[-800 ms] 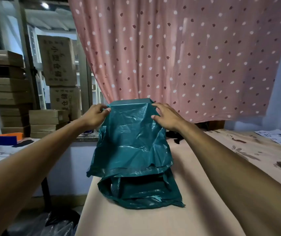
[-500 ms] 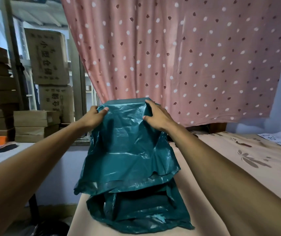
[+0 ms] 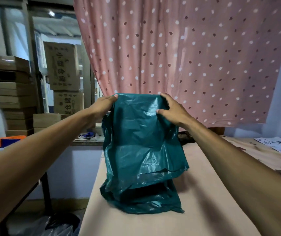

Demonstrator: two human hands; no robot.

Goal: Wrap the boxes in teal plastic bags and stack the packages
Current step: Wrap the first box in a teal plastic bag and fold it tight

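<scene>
A teal plastic bag (image 3: pixel 141 142) stands upright on the pinkish table (image 3: pixel 204 193), pulled over something boxy whose surface is hidden. My left hand (image 3: pixel 103 106) grips the bag's top left corner. My right hand (image 3: pixel 172 109) pinches its top right edge, fingers spread over the plastic. The bag's loose lower part (image 3: pixel 146 201) lies crumpled on the table toward me, its opening dark.
A pink dotted curtain (image 3: pixel 187 57) hangs right behind the bag. Stacks of cardboard boxes (image 3: pixel 15 92) fill the left background, with an orange and blue object (image 3: pixel 8 140) on a side table. Printed paper (image 3: pixel 279 145) lies at the right. Dark plastic (image 3: pixel 61 222) sits on the floor.
Both hands have stayed on the bag's top, and the right hand has moved out toward the right corner. The view has shifted a little.
</scene>
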